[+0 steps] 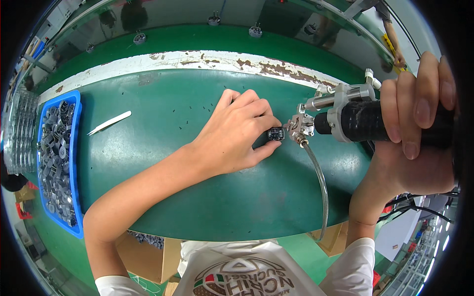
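Observation:
Between the thumb and fingers of my left hand (237,130) is a small black plastic part (276,133), held over the middle of the green table (197,207). My right hand (414,108) wraps round the black grip of a pneumatic screwdriver (363,121), which lies nearly level and points left. Its metal nose (299,126) sits right beside the black part; whether the tip touches it I cannot tell. A clear hose (322,192) curves from the nose down to the table's near edge.
White tweezers (111,122) lie at the left, beside a blue tray (78,163) of dark parts. Tiny screws (190,108) are scattered on the table. Beyond a worn white ledge (197,58), plug-like parts (255,30) stand on a green belt. Cardboard boxes (170,256) sit below the near edge.

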The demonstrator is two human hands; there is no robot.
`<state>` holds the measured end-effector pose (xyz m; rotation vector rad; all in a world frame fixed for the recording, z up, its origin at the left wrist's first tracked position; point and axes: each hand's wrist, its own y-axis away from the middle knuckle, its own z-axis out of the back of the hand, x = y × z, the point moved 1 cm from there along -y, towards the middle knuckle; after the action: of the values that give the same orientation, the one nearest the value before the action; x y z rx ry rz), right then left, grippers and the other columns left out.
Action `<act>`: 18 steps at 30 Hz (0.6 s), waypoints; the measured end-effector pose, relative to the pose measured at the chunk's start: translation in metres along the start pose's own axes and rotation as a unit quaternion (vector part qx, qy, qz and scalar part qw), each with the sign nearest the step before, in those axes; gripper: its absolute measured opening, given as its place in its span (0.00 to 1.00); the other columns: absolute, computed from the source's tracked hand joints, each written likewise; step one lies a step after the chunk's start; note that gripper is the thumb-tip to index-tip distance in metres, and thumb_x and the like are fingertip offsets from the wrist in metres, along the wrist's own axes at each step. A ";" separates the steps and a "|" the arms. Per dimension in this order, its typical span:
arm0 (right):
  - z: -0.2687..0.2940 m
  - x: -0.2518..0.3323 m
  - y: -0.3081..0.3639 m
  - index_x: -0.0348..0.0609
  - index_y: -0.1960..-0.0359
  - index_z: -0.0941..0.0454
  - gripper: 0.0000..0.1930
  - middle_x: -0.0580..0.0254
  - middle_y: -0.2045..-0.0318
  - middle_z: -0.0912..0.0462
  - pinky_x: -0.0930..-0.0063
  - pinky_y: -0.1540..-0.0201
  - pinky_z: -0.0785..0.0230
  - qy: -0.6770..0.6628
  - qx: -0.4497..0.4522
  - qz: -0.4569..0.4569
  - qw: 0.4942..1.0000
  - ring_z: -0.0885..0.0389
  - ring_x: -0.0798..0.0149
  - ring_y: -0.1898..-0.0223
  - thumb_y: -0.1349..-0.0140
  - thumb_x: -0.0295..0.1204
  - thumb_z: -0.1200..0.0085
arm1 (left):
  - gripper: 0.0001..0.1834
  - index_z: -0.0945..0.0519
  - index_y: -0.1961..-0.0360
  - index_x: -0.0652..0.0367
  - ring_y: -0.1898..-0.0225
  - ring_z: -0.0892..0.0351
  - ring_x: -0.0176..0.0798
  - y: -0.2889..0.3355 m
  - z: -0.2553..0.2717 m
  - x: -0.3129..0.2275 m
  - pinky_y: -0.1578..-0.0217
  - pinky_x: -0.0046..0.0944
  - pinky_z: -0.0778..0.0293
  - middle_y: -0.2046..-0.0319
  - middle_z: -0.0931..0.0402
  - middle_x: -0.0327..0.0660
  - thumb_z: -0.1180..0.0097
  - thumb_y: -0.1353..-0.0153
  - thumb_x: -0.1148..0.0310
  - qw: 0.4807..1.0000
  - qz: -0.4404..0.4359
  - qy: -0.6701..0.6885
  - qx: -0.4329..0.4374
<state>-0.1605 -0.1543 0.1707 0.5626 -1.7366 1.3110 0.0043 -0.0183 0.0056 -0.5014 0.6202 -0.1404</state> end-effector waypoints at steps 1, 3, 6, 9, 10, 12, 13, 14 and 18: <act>0.000 0.000 -0.001 0.45 0.63 0.35 0.10 0.63 0.73 0.29 0.80 0.74 0.36 0.000 0.000 0.001 1.000 0.38 0.76 0.85 0.23 0.36 0.57 | 0.15 0.11 0.59 0.58 0.56 0.25 0.40 0.000 0.000 0.000 0.51 0.42 0.36 0.62 0.20 0.34 0.24 0.49 0.67 1.000 0.001 0.002 0.001; -0.001 0.000 -0.001 0.45 0.63 0.35 0.10 0.63 0.73 0.29 0.80 0.74 0.36 -0.001 0.000 0.000 1.000 0.38 0.76 0.85 0.23 0.36 0.57 | 0.15 0.11 0.59 0.58 0.56 0.25 0.40 0.000 0.000 0.000 0.51 0.42 0.36 0.62 0.20 0.34 0.24 0.48 0.67 1.000 0.002 0.002 0.002; -0.001 0.000 -0.002 0.45 0.63 0.35 0.10 0.63 0.73 0.29 0.80 0.74 0.36 0.000 -0.002 -0.003 1.000 0.38 0.76 0.85 0.23 0.36 0.57 | 0.15 0.11 0.59 0.58 0.56 0.24 0.40 0.000 0.000 0.000 0.51 0.42 0.36 0.62 0.20 0.34 0.24 0.48 0.67 1.000 0.004 0.003 0.005; -0.002 0.000 -0.002 0.45 0.63 0.35 0.11 0.63 0.74 0.29 0.80 0.74 0.36 0.000 -0.001 -0.004 1.000 0.38 0.76 0.86 0.23 0.36 0.57 | 0.15 0.11 0.59 0.58 0.56 0.24 0.40 0.000 0.001 0.000 0.51 0.42 0.36 0.62 0.20 0.34 0.24 0.48 0.67 1.000 0.005 0.003 0.007; -0.003 -0.001 -0.001 0.45 0.63 0.35 0.11 0.63 0.74 0.29 0.80 0.75 0.36 0.000 -0.002 -0.005 1.000 0.38 0.76 0.86 0.23 0.36 0.57 | 0.15 0.11 0.59 0.58 0.56 0.24 0.40 0.000 0.001 0.000 0.51 0.42 0.35 0.62 0.20 0.34 0.24 0.48 0.67 1.000 0.006 0.001 0.012; -0.003 -0.001 -0.001 0.45 0.63 0.35 0.11 0.63 0.74 0.29 0.80 0.75 0.36 0.000 -0.003 -0.006 1.000 0.38 0.76 0.86 0.23 0.36 0.57 | 0.15 0.11 0.59 0.58 0.56 0.24 0.40 0.000 0.000 0.001 0.51 0.42 0.35 0.62 0.20 0.34 0.24 0.48 0.67 1.000 0.004 0.002 0.006; -0.003 -0.001 -0.001 0.45 0.64 0.35 0.11 0.63 0.74 0.29 0.80 0.75 0.36 -0.001 -0.002 -0.006 1.000 0.39 0.76 0.86 0.23 0.36 0.57 | 0.15 0.11 0.59 0.57 0.56 0.24 0.40 0.000 0.000 0.001 0.51 0.42 0.35 0.62 0.20 0.34 0.24 0.48 0.67 1.000 0.002 0.001 0.003; -0.004 -0.002 -0.001 0.45 0.64 0.35 0.11 0.63 0.74 0.29 0.80 0.75 0.36 0.001 -0.002 -0.006 1.000 0.39 0.76 0.86 0.23 0.36 0.57 | 0.15 0.11 0.59 0.57 0.56 0.24 0.40 0.000 0.000 0.001 0.51 0.42 0.35 0.62 0.20 0.34 0.24 0.48 0.67 1.000 0.002 0.001 0.003; -0.006 -0.003 -0.002 0.45 0.64 0.35 0.11 0.63 0.75 0.29 0.80 0.75 0.37 -0.001 0.000 -0.008 1.000 0.39 0.76 0.86 0.23 0.36 0.57 | 0.15 0.11 0.59 0.58 0.56 0.24 0.40 0.000 0.000 0.001 0.51 0.42 0.35 0.62 0.20 0.34 0.24 0.48 0.67 1.000 0.003 0.005 0.002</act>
<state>-0.1551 -0.1503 0.1703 0.5776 -1.7306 1.2985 0.0050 -0.0185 0.0045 -0.4949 0.6301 -0.1390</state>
